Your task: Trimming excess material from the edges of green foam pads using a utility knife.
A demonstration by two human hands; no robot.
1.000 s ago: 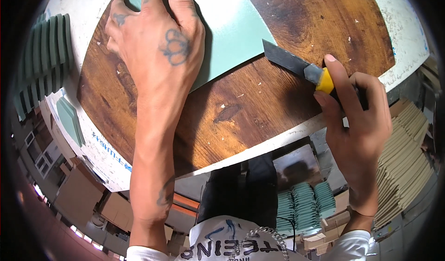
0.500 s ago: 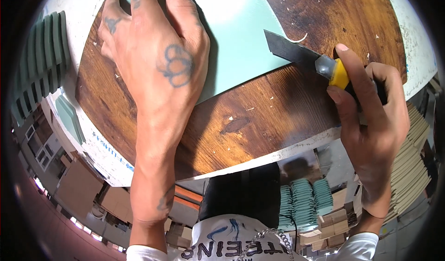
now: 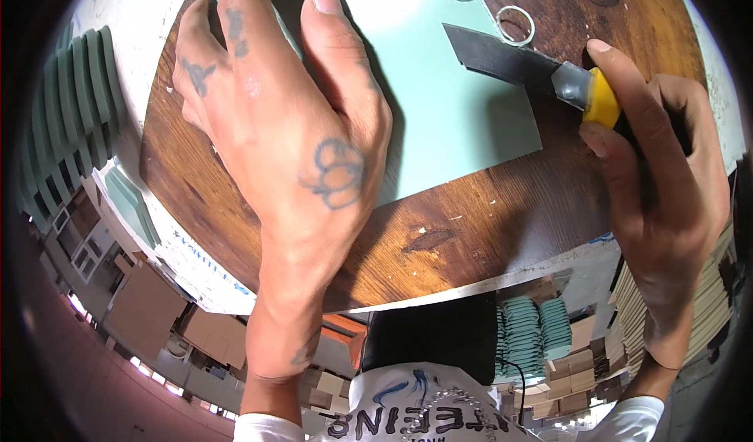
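A flat pale-green sheet [image 3: 463, 128] lies on a brown wood-grain board [image 3: 439, 261]. My left hand [image 3: 298, 120] rests over the sheet's left side, thumb spread away from the fingers; the farthest fingertips are cut off by the top of the picture. In my right hand [image 3: 667, 144] is a utility knife [image 3: 600, 101] with a yellow collar, gripped between thumb and fingers. Its wide dark blade [image 3: 502, 58] extends leftward over the sheet's right edge. A thin white curled shaving [image 3: 516, 26] sits beside the blade, and small pale scraps dot the board.
Dark green curved pieces [image 3: 74, 116] stand stacked at the left, with a few green pieces [image 3: 133, 203] lying nearer on the white table edge [image 3: 208, 273]. Below are teal stacks [image 3: 522, 336], tan stacked sheets [image 3: 635, 301] and cardboard boxes [image 3: 145, 305].
The scene has shifted right and slightly down in view. The knife blade now sits higher along the sheet's right edge, farther from its near corner. The white shaving has curled into a loop.
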